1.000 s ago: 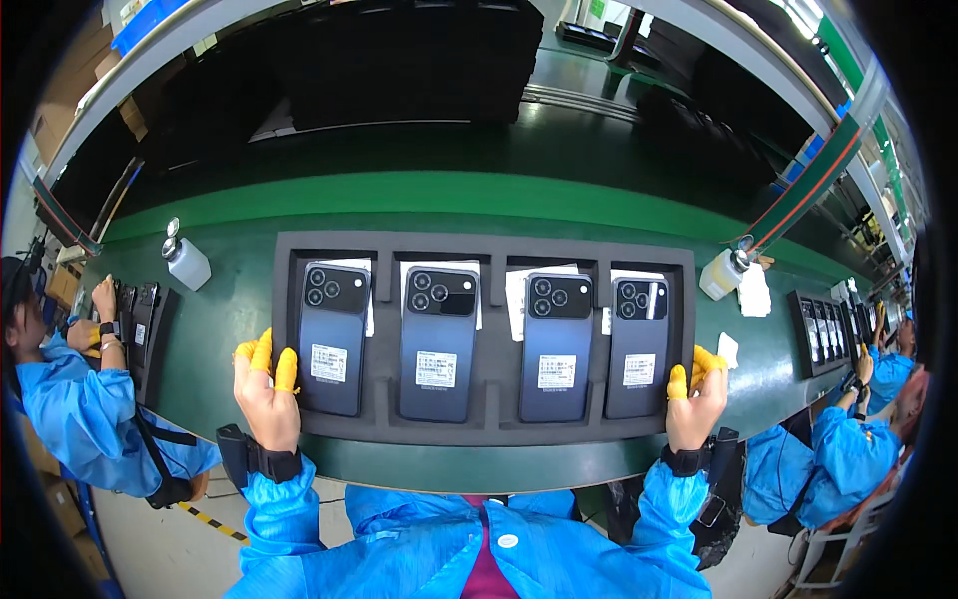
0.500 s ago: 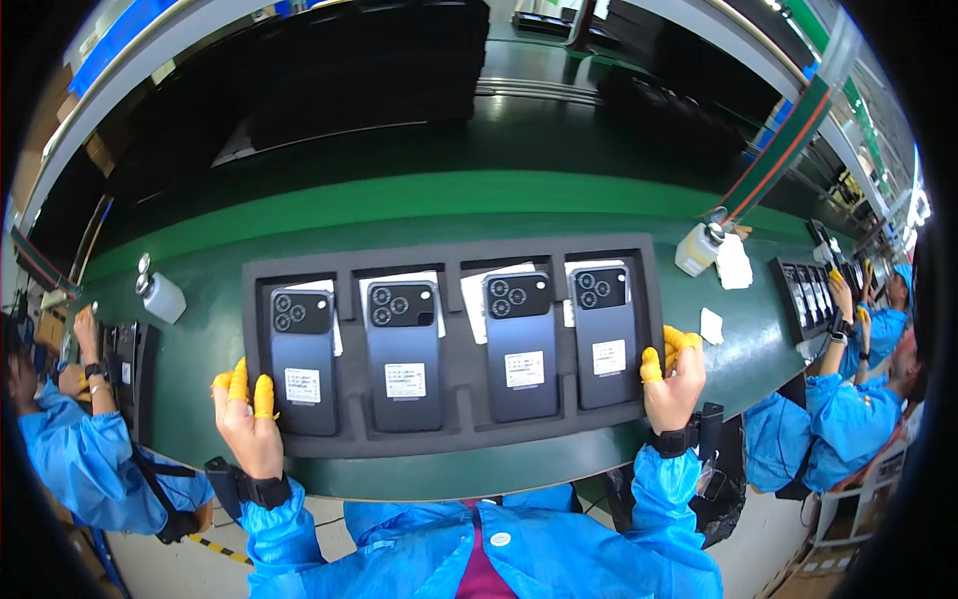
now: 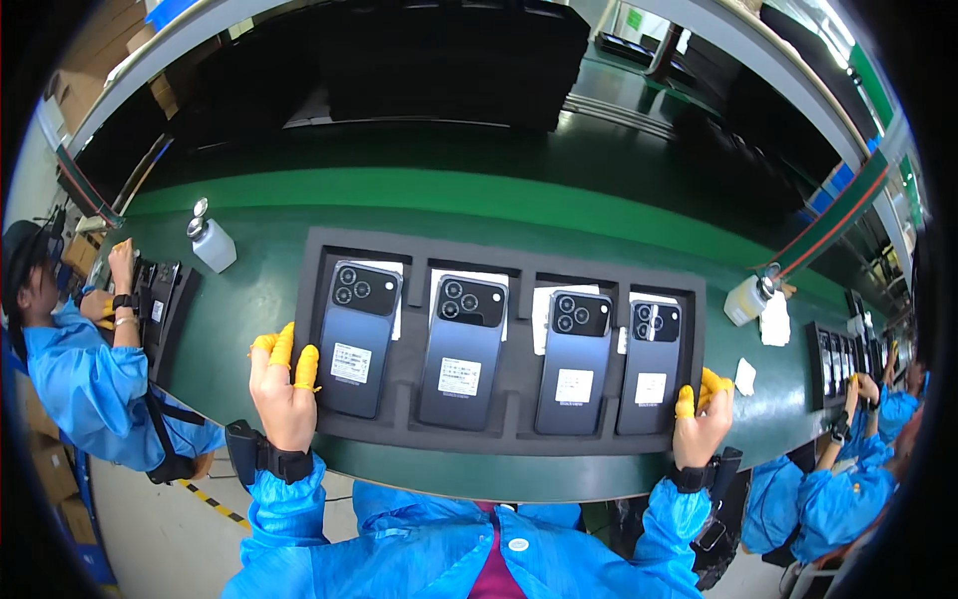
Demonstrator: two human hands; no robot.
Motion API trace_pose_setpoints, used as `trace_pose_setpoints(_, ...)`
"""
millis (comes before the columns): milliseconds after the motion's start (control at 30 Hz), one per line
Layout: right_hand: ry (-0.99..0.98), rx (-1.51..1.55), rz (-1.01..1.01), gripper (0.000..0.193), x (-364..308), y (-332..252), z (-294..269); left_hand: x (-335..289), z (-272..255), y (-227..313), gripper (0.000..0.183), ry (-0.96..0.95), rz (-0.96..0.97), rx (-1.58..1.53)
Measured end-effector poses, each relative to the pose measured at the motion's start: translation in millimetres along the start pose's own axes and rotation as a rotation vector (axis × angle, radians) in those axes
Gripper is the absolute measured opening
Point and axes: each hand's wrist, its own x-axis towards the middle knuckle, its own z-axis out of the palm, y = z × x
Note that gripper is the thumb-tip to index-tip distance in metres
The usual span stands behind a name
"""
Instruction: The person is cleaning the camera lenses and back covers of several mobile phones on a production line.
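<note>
A black foam tray (image 3: 520, 364) lies on the green workbench in front of me. Several blue smartphones rest in its compartments, backs up, the leftmost phone (image 3: 349, 399) and rightmost phone (image 3: 654, 364) among them. Each shows a triple-camera block and a white label. White paper slips (image 3: 542, 314) peek out from under the phones. My left hand (image 3: 285, 399), with yellow finger cots, is closed on the tray's left edge. At the lower right corner, my right hand (image 3: 702, 429), also in yellow cots, grips the opposite edge. Fingertips under the rim are partly hidden.
A pump bottle (image 3: 213, 245) stands beyond the tray at left, another bottle (image 3: 748, 299) at right beside white wipes (image 3: 775, 319). A small white piece (image 3: 745, 376) lies by my right hand. Co-workers in blue sit at either side with trays (image 3: 830, 364). Dark stacks line the back.
The view has swung, so the bench, bottles and tray all appear farther right. Both my hands keep their hold on the tray edges, and the phones stay in their compartments.
</note>
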Motion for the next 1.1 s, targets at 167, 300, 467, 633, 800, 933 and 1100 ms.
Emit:
trace_pose_setpoints(167,-0.155,-0.087,0.002,0.029,25,-3,0,26,5,-10,0.032,-0.128,0.034,0.089)
trace_pose_setpoints(300,-0.353,-0.172,0.049,0.033,86,3,32,95,27,-32,0.032,-0.286,0.149,0.2)
trace_pose_setpoints(467,-0.393,-0.323,0.064,0.037,183,20,76,187,106,-26,0.029,-0.373,0.208,0.236)
trace_pose_setpoints(633,-0.258,-0.528,0.1,0.034,254,75,126,239,217,15,0.031,-0.422,0.101,0.325)
trace_pose_setpoints(800,-0.019,-0.755,-0.144,0.063,246,98,131,224,318,87,0.059,-0.512,0.163,0.136)
trace_pose_setpoints(933,-0.316,-0.139,-0.407,0.051,173,16,130,211,359,119,0.079,-0.606,0.159,-0.166)
trace_pose_setpoints(1100,-0.518,0.094,-0.417,0.05,95,-20,107,188,394,181,0.072,-1.049,-0.086,-1.04)
